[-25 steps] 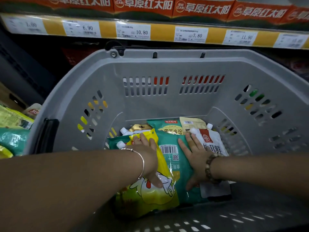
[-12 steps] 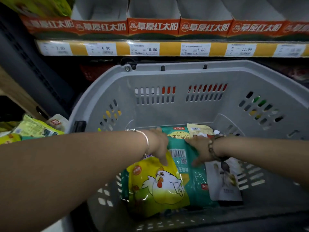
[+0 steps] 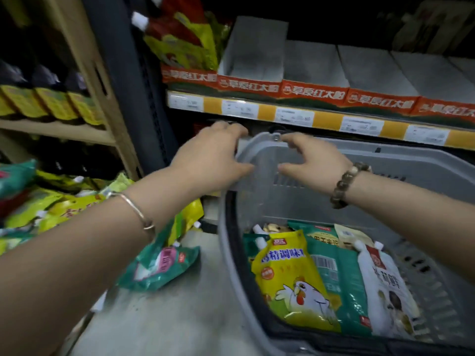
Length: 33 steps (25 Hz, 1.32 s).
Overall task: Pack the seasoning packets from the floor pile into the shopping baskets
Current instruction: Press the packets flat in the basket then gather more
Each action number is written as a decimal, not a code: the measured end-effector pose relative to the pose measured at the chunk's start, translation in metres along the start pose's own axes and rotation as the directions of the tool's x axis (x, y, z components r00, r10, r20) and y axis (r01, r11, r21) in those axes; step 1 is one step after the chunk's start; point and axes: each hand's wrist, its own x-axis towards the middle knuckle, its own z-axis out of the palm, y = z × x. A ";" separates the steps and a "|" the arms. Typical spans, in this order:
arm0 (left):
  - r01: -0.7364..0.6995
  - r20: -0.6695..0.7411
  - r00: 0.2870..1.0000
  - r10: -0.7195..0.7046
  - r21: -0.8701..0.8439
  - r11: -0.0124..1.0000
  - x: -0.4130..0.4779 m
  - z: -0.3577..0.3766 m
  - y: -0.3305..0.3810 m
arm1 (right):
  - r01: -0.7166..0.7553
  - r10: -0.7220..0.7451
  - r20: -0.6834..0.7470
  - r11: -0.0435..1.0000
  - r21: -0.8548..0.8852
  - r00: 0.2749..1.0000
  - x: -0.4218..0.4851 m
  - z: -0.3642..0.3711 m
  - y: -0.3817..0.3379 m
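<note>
While the yellow chicken packet [image 3: 290,278] lies atop others inside the grey basket [image 3: 385,173], more packets sprawl in the floor pile [image 3: 159,265] just left of it. Farther off, the left hand [image 3: 213,160] and right hand [image 3: 311,163] hover half-spread at the rim's far corner, holding nothing. A tug there could tip the load out. Blur hides whether any finger touches the rim, and the shelf tags [image 3: 293,116] beyond are unreadable.
</note>
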 end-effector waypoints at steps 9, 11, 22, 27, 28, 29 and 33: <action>0.342 -0.066 0.935 -0.348 -0.085 0.936 -0.109 -0.028 -0.153 | 0.275 -0.252 0.145 0.946 -0.171 0.957 0.049 0.064 -0.176; 0.390 -0.052 0.917 -0.395 -0.083 0.917 -0.131 -0.027 -0.179 | 0.287 -0.242 0.215 0.934 -0.212 0.946 0.054 0.089 -0.206; 0.643 0.144 0.760 -0.634 -0.023 0.766 -0.225 0.036 -0.292 | 0.163 -0.052 0.524 0.972 -0.169 0.850 0.043 0.242 -0.265; 0.741 0.146 0.670 -0.728 -0.183 0.645 -0.225 0.069 -0.304 | -0.035 0.034 0.581 0.999 -0.010 0.813 0.051 0.299 -0.257; 0.754 0.148 0.652 -0.744 -0.229 0.615 -0.226 0.074 -0.305 | -0.119 0.071 0.591 0.992 0.042 0.803 0.057 0.311 -0.257; 0.764 0.157 0.634 -0.758 -0.283 0.580 -0.228 0.078 -0.307 | -0.211 0.106 0.600 0.972 0.107 0.793 0.063 0.325 -0.259; 0.760 0.170 0.601 -0.781 -0.423 0.492 -0.242 0.088 -0.321 | -0.394 0.208 0.563 0.890 0.231 0.800 0.095 0.374 -0.277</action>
